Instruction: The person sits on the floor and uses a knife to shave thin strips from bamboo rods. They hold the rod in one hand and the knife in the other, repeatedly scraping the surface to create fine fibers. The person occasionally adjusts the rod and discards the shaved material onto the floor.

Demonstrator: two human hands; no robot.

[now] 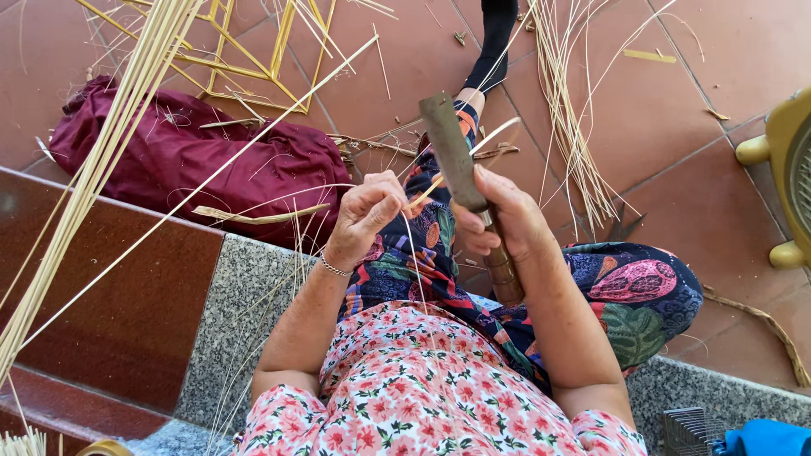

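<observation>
My right hand (498, 215) grips a big knife (452, 156) by its wooden handle, the flat blade pointing up and away from me. My left hand (367, 211) pinches a thin pale bamboo strip (203, 181) that runs long to the left, its end meeting the blade near the right hand. A thin bracelet sits on my left wrist. Both hands hover over my lap, covered by patterned trousers and a floral shirt.
A dark red cloth bundle (186, 156) lies on the tiled floor at left. Long bamboo strips (93, 169) lean across the left side, and more strips (566, 110) lie on the floor ahead. I sit on a granite step edge (228, 312). A yellow fan base (781, 169) stands at right.
</observation>
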